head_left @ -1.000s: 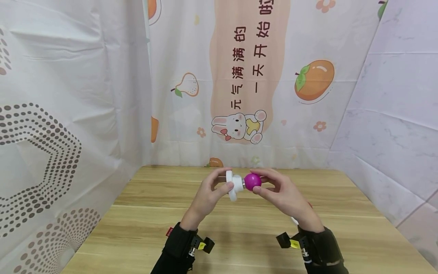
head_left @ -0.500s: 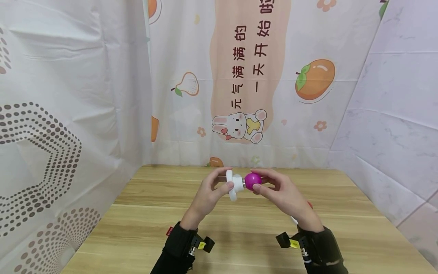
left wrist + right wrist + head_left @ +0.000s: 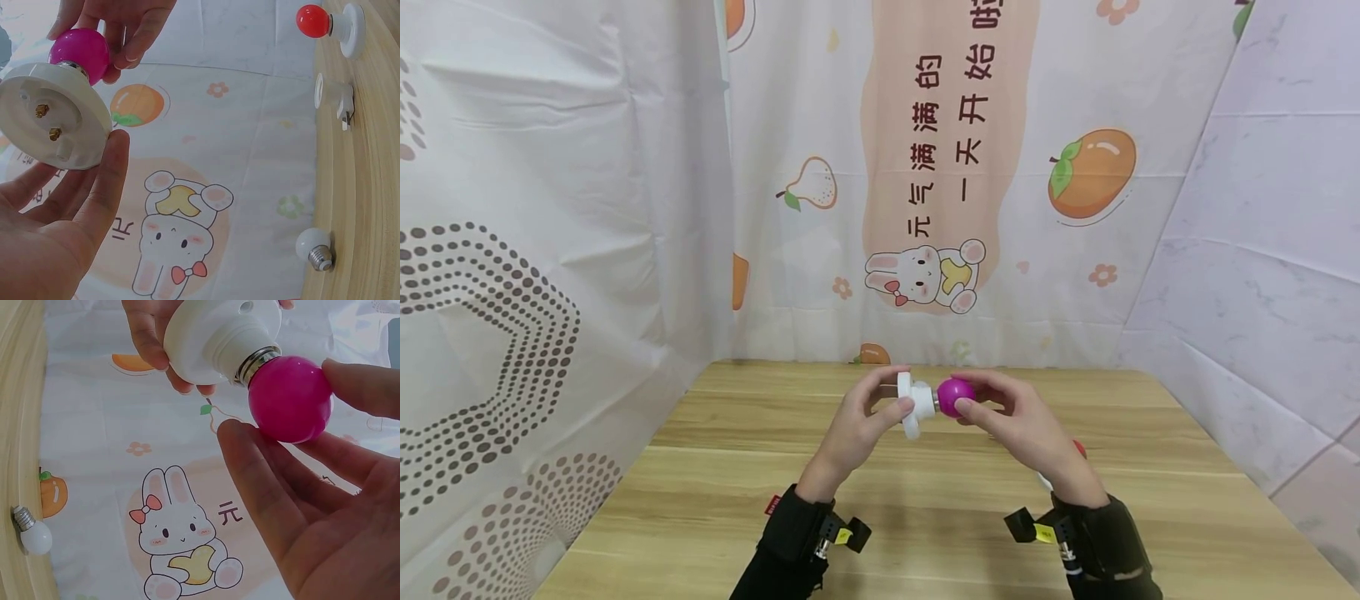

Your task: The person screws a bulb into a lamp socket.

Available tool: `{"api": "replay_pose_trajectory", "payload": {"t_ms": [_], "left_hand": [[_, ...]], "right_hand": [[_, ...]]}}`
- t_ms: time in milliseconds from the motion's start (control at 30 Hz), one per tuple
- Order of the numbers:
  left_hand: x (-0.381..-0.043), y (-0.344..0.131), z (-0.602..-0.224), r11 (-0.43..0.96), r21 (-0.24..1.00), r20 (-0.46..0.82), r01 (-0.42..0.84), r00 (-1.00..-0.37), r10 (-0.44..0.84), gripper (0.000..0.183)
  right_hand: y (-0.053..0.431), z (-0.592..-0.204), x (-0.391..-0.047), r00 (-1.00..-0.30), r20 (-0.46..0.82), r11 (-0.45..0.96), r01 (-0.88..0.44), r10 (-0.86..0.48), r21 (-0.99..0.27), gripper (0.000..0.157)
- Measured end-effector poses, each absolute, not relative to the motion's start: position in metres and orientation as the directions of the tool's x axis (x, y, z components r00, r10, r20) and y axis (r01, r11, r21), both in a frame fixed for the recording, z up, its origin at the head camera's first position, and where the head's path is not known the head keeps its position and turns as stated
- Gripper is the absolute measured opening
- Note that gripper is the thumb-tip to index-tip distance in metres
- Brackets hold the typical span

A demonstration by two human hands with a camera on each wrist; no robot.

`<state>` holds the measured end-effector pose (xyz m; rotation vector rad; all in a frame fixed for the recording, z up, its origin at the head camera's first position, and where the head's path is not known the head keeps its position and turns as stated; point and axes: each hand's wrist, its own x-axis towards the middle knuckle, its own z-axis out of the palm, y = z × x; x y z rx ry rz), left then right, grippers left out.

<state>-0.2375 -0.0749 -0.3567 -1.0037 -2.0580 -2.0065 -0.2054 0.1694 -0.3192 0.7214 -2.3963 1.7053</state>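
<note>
In the head view my left hand [image 3: 850, 429] holds a white lamp socket [image 3: 922, 401] by its round base, above the table. My right hand [image 3: 1026, 425] pinches a magenta light bulb [image 3: 952, 393] between thumb and fingers. The bulb's metal screw end sits partly in the socket mouth, and a band of silver thread shows between them in the right wrist view, where the bulb [image 3: 289, 400] is large. Seen from the left wrist, the socket's hollow underside [image 3: 75, 115] faces the camera with two brass screws inside.
On the wooden table [image 3: 880, 517], the left wrist view shows a red bulb [image 3: 312, 22] fitted in a white socket [image 3: 354, 31], another white socket [image 3: 334, 94] and a loose white bulb [image 3: 312, 244]. Printed curtains [image 3: 805, 267] stand behind and at the sides.
My right thumb has slid slightly upward over the magenta bulb. My left hand and the socket stay almost still.
</note>
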Motion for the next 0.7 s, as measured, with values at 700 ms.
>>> {"api": "replay_pose_trajectory", "payload": {"t_ms": [700], "left_hand": [[-0.2366,-0.0738,-0.3552,-0.064,0.860,0.489,0.505,-0.785,0.380,0.051]], "right_hand": [[0.1684,-0.3274,-0.2104,-0.703,0.629,0.108,-0.691,-0.333,-0.715,0.031]]}}
